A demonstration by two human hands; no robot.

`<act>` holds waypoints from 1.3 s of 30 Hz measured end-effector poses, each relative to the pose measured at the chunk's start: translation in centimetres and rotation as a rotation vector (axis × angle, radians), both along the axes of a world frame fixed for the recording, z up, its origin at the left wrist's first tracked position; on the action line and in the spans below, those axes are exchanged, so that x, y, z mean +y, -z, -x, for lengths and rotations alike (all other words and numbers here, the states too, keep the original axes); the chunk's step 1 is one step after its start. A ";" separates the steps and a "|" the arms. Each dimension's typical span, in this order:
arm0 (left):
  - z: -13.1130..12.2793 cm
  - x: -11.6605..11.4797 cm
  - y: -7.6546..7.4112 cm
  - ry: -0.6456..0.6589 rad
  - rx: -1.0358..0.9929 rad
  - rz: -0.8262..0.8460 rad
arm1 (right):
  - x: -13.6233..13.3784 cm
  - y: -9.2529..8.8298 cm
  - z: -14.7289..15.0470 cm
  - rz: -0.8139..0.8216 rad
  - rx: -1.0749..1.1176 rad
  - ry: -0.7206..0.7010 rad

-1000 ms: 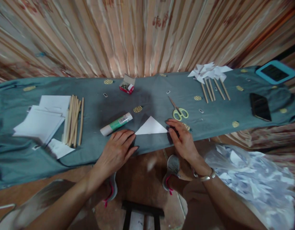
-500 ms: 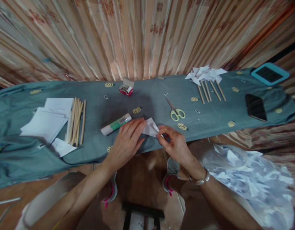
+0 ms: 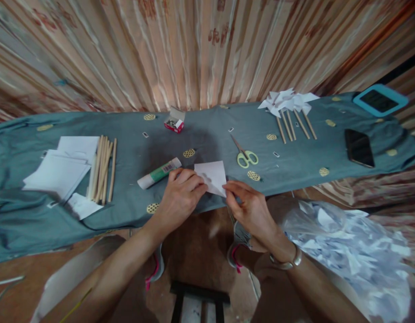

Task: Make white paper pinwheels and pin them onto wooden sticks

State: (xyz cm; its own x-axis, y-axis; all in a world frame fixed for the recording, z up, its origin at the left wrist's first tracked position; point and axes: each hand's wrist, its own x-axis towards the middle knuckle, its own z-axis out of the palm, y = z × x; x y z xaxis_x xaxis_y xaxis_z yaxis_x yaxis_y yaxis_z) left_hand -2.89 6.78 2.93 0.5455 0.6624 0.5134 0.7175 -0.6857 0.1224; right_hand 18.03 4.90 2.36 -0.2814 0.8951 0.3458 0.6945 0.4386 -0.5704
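- At the near edge of the cloth-covered table, centre, one white paper square lies between two hands.
- Left hand: reaches in from the near left, back of hand up, fingers bent. Thumb and fingertips pinch the paper's near left part; the exact contact is partly hidden by the fingers.
- Right hand: reaches in from the near right, wrist angled inward, one bracelet on the wrist. Thumb and forefinger pinch the near right corner of the paper.
- Glue stick: one, lying aslant just left of the paper, beside the left hand.
- Scissors: one pair, right of the paper, green handles toward the near side.
- Red box: one, lid raised, small metal pieces inside, far side.
- Left side: one group of wooden sticks, overlapping, exact count unclear; white sheets beside them, count unclear.
- Far right: white paper pinwheels, overlapping, with five sticks visible.
- Right end: one phone, one blue-framed tablet.
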 end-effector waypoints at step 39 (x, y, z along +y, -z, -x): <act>2.2 -0.9 2.2 -0.140 -0.199 0.471 | 3.5 2.0 0.8 0.445 0.287 0.094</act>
